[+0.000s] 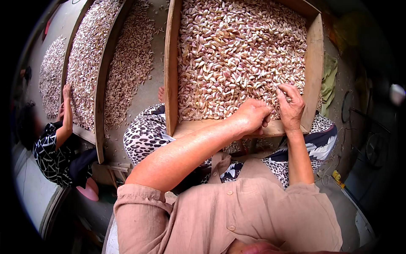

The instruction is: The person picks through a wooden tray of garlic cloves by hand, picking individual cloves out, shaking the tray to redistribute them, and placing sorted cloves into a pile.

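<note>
In the head view, a shallow wooden tray (314, 66) lies before me, with loose garlic cloves (234, 60) spread across it. My left hand (256, 116) hovers at the tray's near edge, fingers curled in and thumb against them. A small purplish bit shows at its fingertips, too small to tell whether it is a held clove. Just to the right, my right hand (291, 106) is bent over the cloves near the tray's right corner. Its thumb and forefinger arch towards each other; whether a clove lies between their tips is hidden.
To the left, a co-worker (52, 152) reaches into another long wooden tray (103, 82) of cloves. More cloves (130, 60) lie on the concrete floor (157, 60) between the trays. A green cloth (329, 82) lies right of my tray. My patterned trouser knees (149, 130) flank its near end.
</note>
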A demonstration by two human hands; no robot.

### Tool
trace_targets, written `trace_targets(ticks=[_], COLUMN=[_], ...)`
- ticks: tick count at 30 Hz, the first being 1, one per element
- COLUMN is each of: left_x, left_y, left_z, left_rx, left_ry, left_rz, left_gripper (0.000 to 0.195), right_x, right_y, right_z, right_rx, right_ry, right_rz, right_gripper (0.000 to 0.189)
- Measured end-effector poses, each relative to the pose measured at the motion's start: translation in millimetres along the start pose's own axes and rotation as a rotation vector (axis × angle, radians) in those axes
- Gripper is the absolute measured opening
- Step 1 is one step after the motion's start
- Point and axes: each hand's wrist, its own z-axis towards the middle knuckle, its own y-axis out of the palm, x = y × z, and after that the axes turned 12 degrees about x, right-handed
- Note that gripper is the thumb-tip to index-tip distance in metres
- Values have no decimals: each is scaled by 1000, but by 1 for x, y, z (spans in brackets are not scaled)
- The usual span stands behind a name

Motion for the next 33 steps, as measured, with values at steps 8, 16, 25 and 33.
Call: trace_targets(ticks=[8,16,25,33], left_x=[-6,-10,-6,-2], left_y=[-1,0,1,-1], left_z=[4,1,0,-2], left_rx=[27,10,-7,41], left_ry=[13,9,-62,-119], left_rz=[69,92,127,89], left_gripper=[30,28,27,27], right_x=[-13,-34,14,60], right_y=[16,34,11,-34], right_z=[19,30,37,23], right_rx=[-55,-293,117,76], right_ry=[-62,-132,-189,-33], right_rz=[-4,82,-287,-502], right_gripper=[14,16,31,50])
